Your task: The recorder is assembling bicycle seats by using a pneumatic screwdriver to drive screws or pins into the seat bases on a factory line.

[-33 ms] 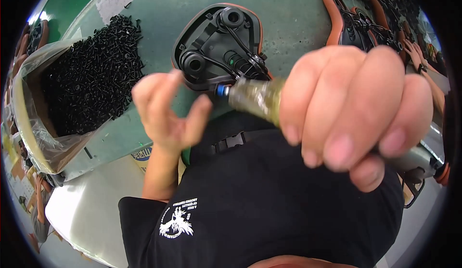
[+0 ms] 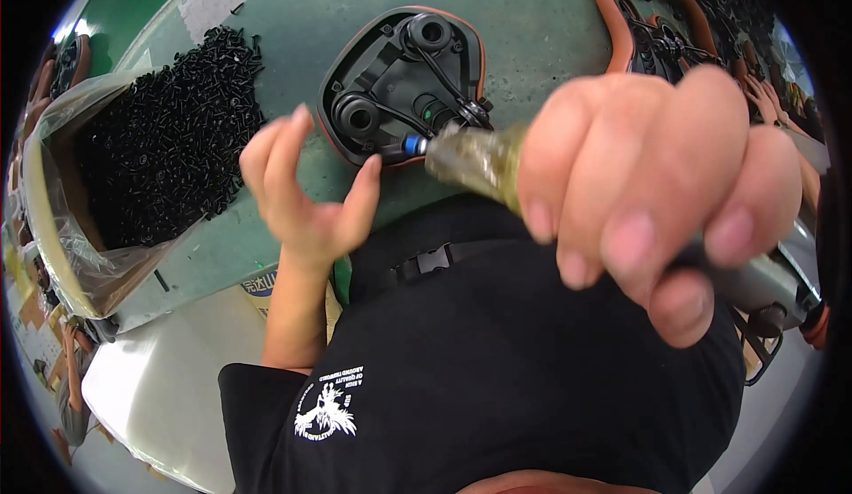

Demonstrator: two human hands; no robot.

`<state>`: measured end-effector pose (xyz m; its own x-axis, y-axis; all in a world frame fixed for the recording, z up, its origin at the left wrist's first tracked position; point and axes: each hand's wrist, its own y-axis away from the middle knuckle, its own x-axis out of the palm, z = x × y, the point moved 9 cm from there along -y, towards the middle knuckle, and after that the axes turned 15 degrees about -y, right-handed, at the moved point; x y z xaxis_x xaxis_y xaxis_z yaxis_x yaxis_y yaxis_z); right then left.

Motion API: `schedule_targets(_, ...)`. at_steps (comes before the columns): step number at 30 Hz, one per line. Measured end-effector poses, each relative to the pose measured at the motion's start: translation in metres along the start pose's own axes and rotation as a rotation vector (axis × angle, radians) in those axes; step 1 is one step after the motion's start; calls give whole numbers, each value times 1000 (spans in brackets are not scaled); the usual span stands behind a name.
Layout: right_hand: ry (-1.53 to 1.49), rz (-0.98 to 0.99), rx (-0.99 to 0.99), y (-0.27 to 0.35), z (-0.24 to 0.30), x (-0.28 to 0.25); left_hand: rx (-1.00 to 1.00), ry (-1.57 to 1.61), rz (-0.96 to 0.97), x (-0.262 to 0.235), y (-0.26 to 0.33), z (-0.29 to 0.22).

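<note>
A bicycle saddle (image 2: pixel 390 81) lies upside down on the green table, its black underside with springs and rails facing up and an orange-brown edge around it. My right hand (image 2: pixel 657 188) is wrapped around a power screwdriver (image 2: pixel 475 165) with a taped nose. Its blue-collared bit points left, over the saddle's near edge. Whether a screw sits on the tip, or the tip touches the saddle, I cannot tell. Close to the saddle's near left side, my left hand (image 2: pixel 306 197) is open, thumb and fingers apart, with nothing visible in it.
At left, a plastic-lined box (image 2: pixel 53 228) lies tipped, black screws (image 2: pixel 177 130) spilling onto the table (image 2: pixel 293 15). More saddles (image 2: pixel 617 32) lie at the far right, near another person's hand (image 2: pixel 765 99). A white wrapped surface (image 2: pixel 164 396) is at lower left.
My left hand has shifted slightly left, away from the bit, and its fingers have spread. The screwdriver's tip has risen a little toward the saddle. The saddle stays put.
</note>
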<state>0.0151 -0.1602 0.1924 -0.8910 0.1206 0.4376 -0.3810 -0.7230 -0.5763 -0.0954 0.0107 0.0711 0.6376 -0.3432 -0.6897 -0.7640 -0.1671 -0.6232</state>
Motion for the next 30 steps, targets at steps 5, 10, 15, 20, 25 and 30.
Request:
schedule_targets(5,232,72,-49,-12,-6,4,-151,-25,11,41,0,9)
schedule_targets(10,273,197,-24,-16,-33,3,-177,-17,-85,40,5,19)
schedule_targets(15,371,189,-60,-12,-53,8,-278,-4,-92,37,7,27)
schedule_targets(20,446,217,12,-14,-75,12,-344,190,-125,51,22,41)
schedule_targets(25,500,120,-8,-6,-93,6,-348,291,-186,55,25,47)
schedule_targets(30,509,163,-1,-8,-101,12,-328,376,-226,60,30,54)
